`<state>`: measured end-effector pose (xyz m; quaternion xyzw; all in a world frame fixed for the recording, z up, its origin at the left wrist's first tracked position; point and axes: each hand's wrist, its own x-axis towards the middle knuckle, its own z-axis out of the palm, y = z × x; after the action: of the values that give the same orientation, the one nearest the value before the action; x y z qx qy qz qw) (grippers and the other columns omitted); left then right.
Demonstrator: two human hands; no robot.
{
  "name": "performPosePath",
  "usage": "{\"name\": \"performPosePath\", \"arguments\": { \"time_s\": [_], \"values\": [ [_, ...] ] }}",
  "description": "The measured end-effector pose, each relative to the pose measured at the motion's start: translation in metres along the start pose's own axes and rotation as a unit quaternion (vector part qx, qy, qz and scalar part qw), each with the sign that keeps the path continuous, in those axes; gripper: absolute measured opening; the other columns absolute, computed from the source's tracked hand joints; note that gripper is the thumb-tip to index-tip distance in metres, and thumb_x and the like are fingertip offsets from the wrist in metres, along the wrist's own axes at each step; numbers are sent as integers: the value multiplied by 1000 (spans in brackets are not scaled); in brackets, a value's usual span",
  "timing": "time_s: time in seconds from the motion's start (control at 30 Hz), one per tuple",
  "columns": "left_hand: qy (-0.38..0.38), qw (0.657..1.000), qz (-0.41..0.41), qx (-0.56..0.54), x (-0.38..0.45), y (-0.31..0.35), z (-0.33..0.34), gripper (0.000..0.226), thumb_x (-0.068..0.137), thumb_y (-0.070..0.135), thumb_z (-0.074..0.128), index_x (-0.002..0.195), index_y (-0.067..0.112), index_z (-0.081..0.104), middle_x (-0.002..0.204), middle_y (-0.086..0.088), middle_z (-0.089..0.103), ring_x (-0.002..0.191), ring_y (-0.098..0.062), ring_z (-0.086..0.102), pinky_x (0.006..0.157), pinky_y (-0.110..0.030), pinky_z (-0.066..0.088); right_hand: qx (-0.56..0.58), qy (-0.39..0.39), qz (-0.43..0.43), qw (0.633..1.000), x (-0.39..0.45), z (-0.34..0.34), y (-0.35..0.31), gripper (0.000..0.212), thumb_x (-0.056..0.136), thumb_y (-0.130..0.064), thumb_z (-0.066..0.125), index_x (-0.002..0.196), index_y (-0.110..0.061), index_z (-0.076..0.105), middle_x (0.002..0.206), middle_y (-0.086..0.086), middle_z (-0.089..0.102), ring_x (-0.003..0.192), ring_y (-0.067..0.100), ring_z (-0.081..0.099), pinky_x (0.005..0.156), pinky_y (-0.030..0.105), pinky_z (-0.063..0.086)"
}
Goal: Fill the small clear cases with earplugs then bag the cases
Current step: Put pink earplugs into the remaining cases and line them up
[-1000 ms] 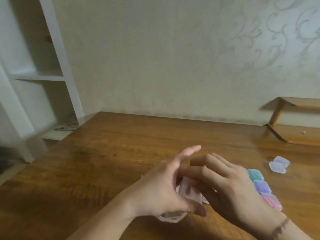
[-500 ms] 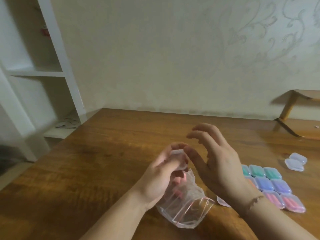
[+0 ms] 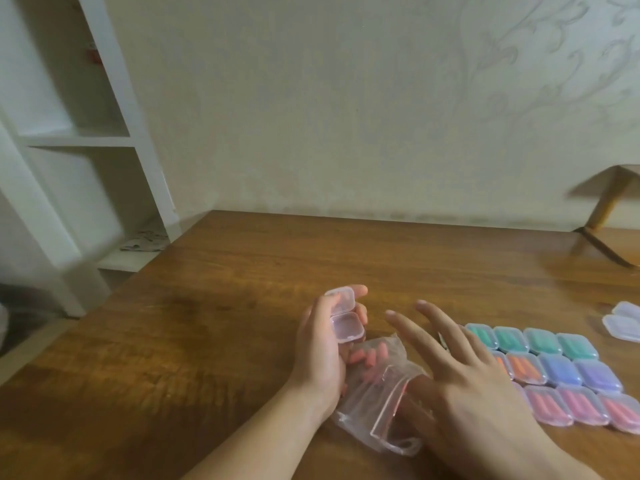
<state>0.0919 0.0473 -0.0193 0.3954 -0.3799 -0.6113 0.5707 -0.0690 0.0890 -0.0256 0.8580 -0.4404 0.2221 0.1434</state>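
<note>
My left hand (image 3: 320, 355) grips a small clear case (image 3: 344, 313), hinged open and empty, above the wooden table (image 3: 214, 306). Below it lies a clear plastic bag (image 3: 377, 393) with several pink-orange earplugs (image 3: 367, 358) inside. My right hand (image 3: 460, 372) hovers over the bag's right side, fingers spread and straight, holding nothing. To the right, several filled cases (image 3: 561, 372) lie in rows: green at the back, orange and purple in the middle, pink in front.
Two empty clear cases (image 3: 623, 322) lie at the far right edge. A wooden stand (image 3: 609, 209) sits at the back right of the table. White shelving (image 3: 104, 140) stands to the left, beyond the table's left edge. A wall closes the back.
My left hand now shows the case hinged open above the bag. My right hand has come off the case and dropped over the bag with fingers spread. The view shifted left and down.
</note>
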Motion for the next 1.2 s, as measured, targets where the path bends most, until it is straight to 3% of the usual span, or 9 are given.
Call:
{"name": "performPosePath", "arguments": {
  "time_s": [0.3,0.53,0.67,0.83,0.9,0.97,1.07,1.13,1.2],
  "values": [
    [-20,999,13,22,2,-2,3,31,76,42,50,86,18,66,80,-4,56,67,-14,53,51,-24,44,-22,54,66,996,11,17,-4,29,64,-34,46,41,-21,56,125,8,66,118,42,58,76,50,54],
    [1,1000,21,18,-1,-5,5,28,96,36,45,93,20,68,83,-2,63,74,-14,57,57,-24,45,5,62,56,996,10,22,-6,25,63,-31,46,42,-22,57,125,5,66,119,39,58,79,48,54],
    [6,1000,21,14,2,-5,3,33,78,46,50,92,24,70,86,-2,64,78,-16,57,60,-26,46,41,42,59,997,7,22,-4,22,68,-32,52,49,-24,61,127,-3,64,125,34,54,84,49,53],
    [-18,999,36,-10,3,-4,0,36,80,44,50,97,17,67,87,-6,59,69,-16,51,49,-26,44,101,4,0,995,-6,-12,12,16,82,-51,59,74,-40,66,130,-21,57,128,17,50,88,40,53],
    [-28,998,52,6,4,-5,-1,38,83,47,48,98,17,66,88,-7,58,69,-18,51,51,-29,45,180,-19,-1,983,-7,-40,20,18,84,-59,63,79,-43,66,118,-28,62,119,6,56,84,31,54],
    [-41,994,89,57,4,-5,-1,41,83,53,47,99,20,66,90,-5,61,73,-20,54,55,-32,47,303,-30,52,951,-3,-66,23,17,81,-55,69,79,-38,68,95,-20,70,94,7,67,75,23,53],
    [-80,973,154,149,-1,-8,1,43,86,57,42,102,24,65,92,4,64,86,-10,62,66,-23,52,428,68,144,890,-3,-64,23,17,74,-20,82,72,-26,66,71,-2,69,63,11,64,58,14,47],
    [-105,963,168,182,-5,-11,4,42,91,55,40,105,25,65,94,6,65,93,-11,64,76,-27,53,413,117,192,882,-3,-49,14,27,71,-2,83,71,-22,65,68,0,67,62,14,63,58,19,48],
    [-132,957,175,188,-9,-14,7,42,95,51,39,109,19,64,97,-1,65,96,-22,65,86,-39,52,339,155,185,909,-1,-36,6,23,73,-13,84,75,-25,65,70,-6,66,63,10,60,60,15,46]
  ]
}}
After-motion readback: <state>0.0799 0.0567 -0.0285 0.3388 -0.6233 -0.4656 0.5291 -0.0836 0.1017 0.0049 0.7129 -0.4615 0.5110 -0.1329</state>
